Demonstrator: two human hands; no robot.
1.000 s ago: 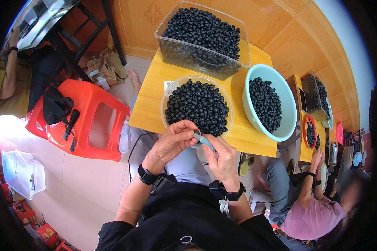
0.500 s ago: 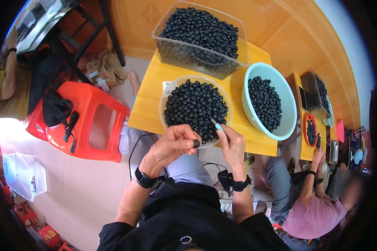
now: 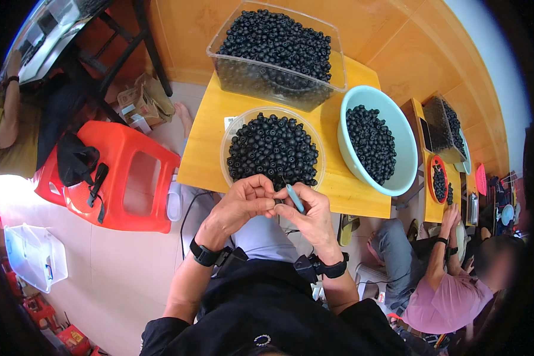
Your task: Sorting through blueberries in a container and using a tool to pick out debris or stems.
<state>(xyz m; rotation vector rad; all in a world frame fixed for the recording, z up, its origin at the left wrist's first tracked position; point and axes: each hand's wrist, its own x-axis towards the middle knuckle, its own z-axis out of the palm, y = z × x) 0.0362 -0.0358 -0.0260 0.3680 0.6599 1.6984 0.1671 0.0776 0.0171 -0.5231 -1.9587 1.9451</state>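
Note:
Just in front of the near table edge, my two hands meet fingertip to fingertip. My left hand (image 3: 240, 206) pinches a small black bead (image 3: 277, 202), mostly covered by the fingers. In my right hand (image 3: 312, 217) is a slim light-blue-handled tool (image 3: 295, 199), its handle between thumb and fingers; its kind does not show. The right thumb and fingertips also reach the bead. Right beyond my hands, a round clear tub (image 3: 225, 155) full of black round beads (image 3: 273, 148) with holes stands on the yellow table (image 3: 199, 160).
Behind the tub is a clear rectangular bin (image 3: 267, 98) of beads; a light-blue basin (image 3: 406, 160) with more stands right. A red stool (image 3: 110, 196) holding a black bag is left. Rightward, a person in pink (image 3: 451, 302) sits at another table with a red tray (image 3: 433, 193).
My right hand has moved left and down to meet my left hand at the bead, and the tool has turned within its grip. The left hand has barely moved.

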